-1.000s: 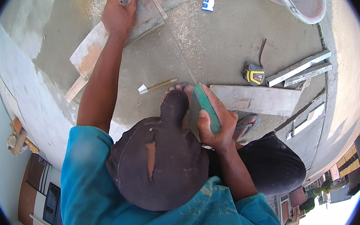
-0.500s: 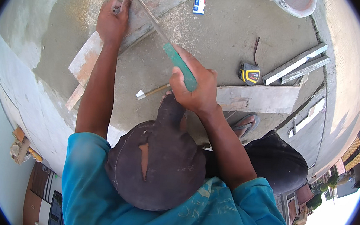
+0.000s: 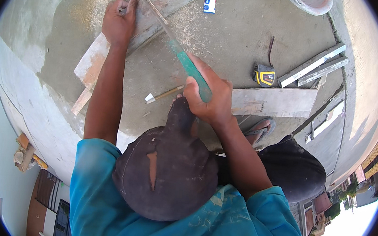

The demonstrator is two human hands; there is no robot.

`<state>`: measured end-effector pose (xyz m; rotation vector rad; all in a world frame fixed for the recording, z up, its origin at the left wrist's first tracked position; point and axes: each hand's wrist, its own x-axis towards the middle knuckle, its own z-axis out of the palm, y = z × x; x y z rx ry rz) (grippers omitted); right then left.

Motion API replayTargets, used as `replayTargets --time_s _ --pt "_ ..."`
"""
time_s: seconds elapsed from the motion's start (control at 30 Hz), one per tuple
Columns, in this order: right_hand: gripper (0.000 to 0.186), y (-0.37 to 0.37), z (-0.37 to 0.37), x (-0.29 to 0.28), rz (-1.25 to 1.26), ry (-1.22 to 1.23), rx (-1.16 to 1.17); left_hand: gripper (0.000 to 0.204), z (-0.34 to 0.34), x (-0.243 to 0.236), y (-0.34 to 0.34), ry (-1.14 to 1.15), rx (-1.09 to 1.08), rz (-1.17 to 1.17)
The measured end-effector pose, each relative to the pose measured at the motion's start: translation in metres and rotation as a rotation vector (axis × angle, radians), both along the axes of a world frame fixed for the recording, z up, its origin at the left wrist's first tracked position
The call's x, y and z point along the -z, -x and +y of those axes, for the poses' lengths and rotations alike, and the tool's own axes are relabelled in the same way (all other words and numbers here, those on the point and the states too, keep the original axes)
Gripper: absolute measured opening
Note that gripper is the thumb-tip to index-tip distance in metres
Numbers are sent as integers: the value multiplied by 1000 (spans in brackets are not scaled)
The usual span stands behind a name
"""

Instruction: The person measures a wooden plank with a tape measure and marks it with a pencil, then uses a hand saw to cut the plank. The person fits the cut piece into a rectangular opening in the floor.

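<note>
My right hand point(image 3: 211, 97) is wrapped round the green handle of a handsaw point(image 3: 188, 64), thumb pressed along its side. The saw's narrow blade runs up and left across a worn wooden board point(image 3: 150, 22), and its far end passes out of view at the top. My left hand point(image 3: 118, 22) rests on the wood left of the blade. Its fingers are curled against the wood, with the thumb pointing up close to the blade. The fingertips are partly hidden. Pale sawdust point(image 3: 197, 29) lies on the concrete around the board.
A yellow-and-black tape measure point(image 3: 263, 75) lies to the right, near two narrow bars point(image 3: 312, 66) and a flat plank point(image 3: 276, 102). A wooden-handled tool with a pale tip point(image 3: 164, 94) lies before my knee. Farther off are a white-and-blue packet point(image 3: 209, 4) and a pale basin point(image 3: 313, 3).
My right hand has drawn the handsaw slightly back toward me, down and to the right. The left hand stays in place on the wood.
</note>
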<state>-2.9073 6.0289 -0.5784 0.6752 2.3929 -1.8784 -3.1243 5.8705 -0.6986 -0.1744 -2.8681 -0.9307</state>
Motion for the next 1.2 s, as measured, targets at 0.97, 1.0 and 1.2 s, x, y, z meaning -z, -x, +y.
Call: replayTargets --time_s 0.97,1.0,1.2 --pt "46 12 -4 12 103 0 67 102 -31 -15 -2 224 660 69" --pt "46 5 -2 7 72 -7 53 103 -31 -15 -5 223 626 16" --pt "47 -78 23 -51 -1 -68 -59 106 -27 -18 -6 206 603 18"
